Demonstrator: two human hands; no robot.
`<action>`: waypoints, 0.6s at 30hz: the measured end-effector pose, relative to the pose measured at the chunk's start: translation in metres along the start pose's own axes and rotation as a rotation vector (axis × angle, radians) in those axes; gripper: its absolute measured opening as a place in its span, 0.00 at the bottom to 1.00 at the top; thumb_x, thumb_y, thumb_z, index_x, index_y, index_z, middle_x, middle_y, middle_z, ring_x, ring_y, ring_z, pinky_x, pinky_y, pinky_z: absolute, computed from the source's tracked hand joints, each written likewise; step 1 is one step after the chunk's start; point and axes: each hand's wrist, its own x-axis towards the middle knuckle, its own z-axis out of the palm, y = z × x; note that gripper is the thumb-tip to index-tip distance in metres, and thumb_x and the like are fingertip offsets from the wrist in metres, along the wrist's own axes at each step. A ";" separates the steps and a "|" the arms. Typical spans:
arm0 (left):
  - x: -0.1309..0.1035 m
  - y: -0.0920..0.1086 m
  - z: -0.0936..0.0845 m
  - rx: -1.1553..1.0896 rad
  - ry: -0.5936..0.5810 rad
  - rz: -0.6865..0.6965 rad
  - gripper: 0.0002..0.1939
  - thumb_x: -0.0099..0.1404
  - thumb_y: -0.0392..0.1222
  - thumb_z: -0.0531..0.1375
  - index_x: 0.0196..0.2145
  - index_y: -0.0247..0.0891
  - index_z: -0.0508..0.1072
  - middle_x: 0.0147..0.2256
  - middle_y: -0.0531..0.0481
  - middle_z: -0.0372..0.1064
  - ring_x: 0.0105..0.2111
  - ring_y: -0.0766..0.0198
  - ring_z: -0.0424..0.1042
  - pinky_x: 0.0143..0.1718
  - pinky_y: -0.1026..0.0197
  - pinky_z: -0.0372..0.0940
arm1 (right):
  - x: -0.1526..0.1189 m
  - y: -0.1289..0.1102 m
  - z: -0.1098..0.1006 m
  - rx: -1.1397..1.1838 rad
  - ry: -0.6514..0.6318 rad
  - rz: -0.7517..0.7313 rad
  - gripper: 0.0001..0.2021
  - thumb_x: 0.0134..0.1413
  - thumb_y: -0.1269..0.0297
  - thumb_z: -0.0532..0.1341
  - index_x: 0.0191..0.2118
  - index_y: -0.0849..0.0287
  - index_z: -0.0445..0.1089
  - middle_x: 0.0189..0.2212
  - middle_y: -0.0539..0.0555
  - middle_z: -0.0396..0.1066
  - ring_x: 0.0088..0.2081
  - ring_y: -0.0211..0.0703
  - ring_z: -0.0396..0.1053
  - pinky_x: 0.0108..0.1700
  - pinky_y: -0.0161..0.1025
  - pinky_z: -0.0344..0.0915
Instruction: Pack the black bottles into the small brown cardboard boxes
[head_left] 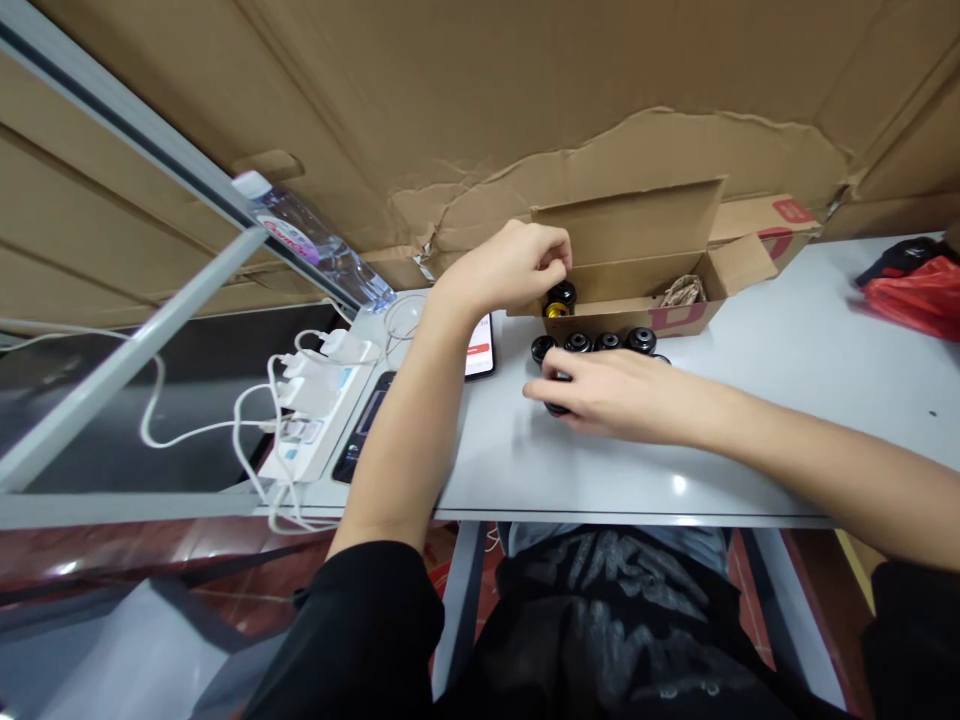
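My left hand (519, 265) reaches over the left end of an open cardboard box (637, 318). Its curled fingers and thumb close at the top of a black-and-gold round part (559, 298) standing in that end. My right hand (619, 393) is in front of the box, low over the table, its fingers bent around a black round part (556, 408) that they mostly cover. Between this hand and the box, several black round parts (609, 342) with holes in their middles stand in a row. Crumpled brown paper (682, 291) lies in the box's right end.
A lit phone (480, 350) lies behind my left forearm, and a second dark phone (364, 425) beside a white power strip (319, 400) with tangled cables. A water bottle (315, 240) leans at the metal frame. A red plastic bag (915, 290) lies far right on the table (810, 400).
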 end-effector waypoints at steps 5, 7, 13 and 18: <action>0.008 -0.001 0.011 0.027 -0.017 0.003 0.24 0.77 0.38 0.61 0.60 0.44 0.94 0.49 0.42 0.91 0.49 0.49 0.85 0.57 0.51 0.75 | -0.017 0.054 -0.044 0.350 0.319 0.096 0.13 0.75 0.62 0.73 0.61 0.50 0.85 0.61 0.61 0.80 0.54 0.59 0.80 0.55 0.51 0.76; 0.010 0.000 0.017 0.065 -0.051 -0.009 0.25 0.78 0.38 0.60 0.59 0.47 0.96 0.50 0.42 0.92 0.49 0.48 0.85 0.55 0.51 0.75 | -0.022 0.078 -0.051 0.444 0.422 0.196 0.14 0.72 0.57 0.75 0.58 0.52 0.84 0.58 0.61 0.81 0.52 0.60 0.79 0.54 0.53 0.74; 0.013 0.002 0.029 0.158 -0.094 -0.045 0.28 0.81 0.37 0.57 0.63 0.48 0.95 0.58 0.40 0.93 0.54 0.45 0.87 0.55 0.49 0.76 | -0.022 0.124 -0.020 0.548 0.518 0.394 0.17 0.64 0.52 0.75 0.52 0.52 0.79 0.46 0.56 0.82 0.44 0.55 0.73 0.49 0.50 0.68; 0.013 0.002 0.031 0.173 -0.083 -0.101 0.26 0.83 0.37 0.56 0.61 0.46 0.95 0.54 0.39 0.93 0.52 0.45 0.86 0.55 0.48 0.77 | -0.020 0.130 -0.005 0.526 0.517 0.418 0.15 0.62 0.56 0.73 0.51 0.53 0.79 0.45 0.55 0.83 0.41 0.52 0.71 0.48 0.48 0.66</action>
